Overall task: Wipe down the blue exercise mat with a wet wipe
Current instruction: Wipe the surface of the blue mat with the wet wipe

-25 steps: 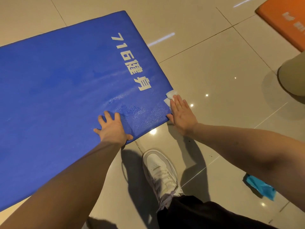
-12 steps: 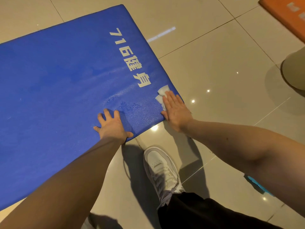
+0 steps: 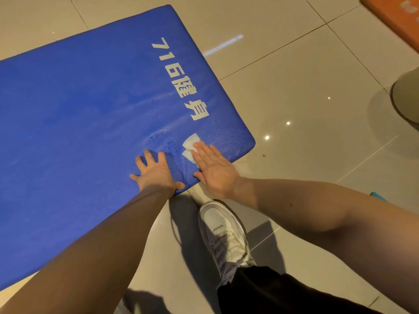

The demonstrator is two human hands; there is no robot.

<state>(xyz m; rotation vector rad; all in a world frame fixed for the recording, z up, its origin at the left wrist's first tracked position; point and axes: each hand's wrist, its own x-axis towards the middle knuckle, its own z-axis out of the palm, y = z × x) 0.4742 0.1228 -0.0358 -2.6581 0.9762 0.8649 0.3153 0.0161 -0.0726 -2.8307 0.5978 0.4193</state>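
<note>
A: Little seems wiped in the head view: one damp patch (image 3: 163, 135) near the corner of the blue foam exercise mat (image 3: 79, 121) on the tiles (image 3: 294, 105).

B: There the right hand (image 3: 214, 171), fingers straight and together, presses the white wet wipe (image 3: 190, 143) flat; the left hand (image 3: 156, 175), fingers spread, braces.

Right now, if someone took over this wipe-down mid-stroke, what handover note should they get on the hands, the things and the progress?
Left hand: open, fingers spread, pressing on the blue mat at its near edge.
Right hand: open, flat fingers pressing the wet wipe onto the mat by its near right corner, just below the white lettering.
Done: a damp, streaky patch shows between the lettering and the hands.
Left: the wide stretch of mat to the left shows no wet sheen, so it probably needs wiping.
</note>
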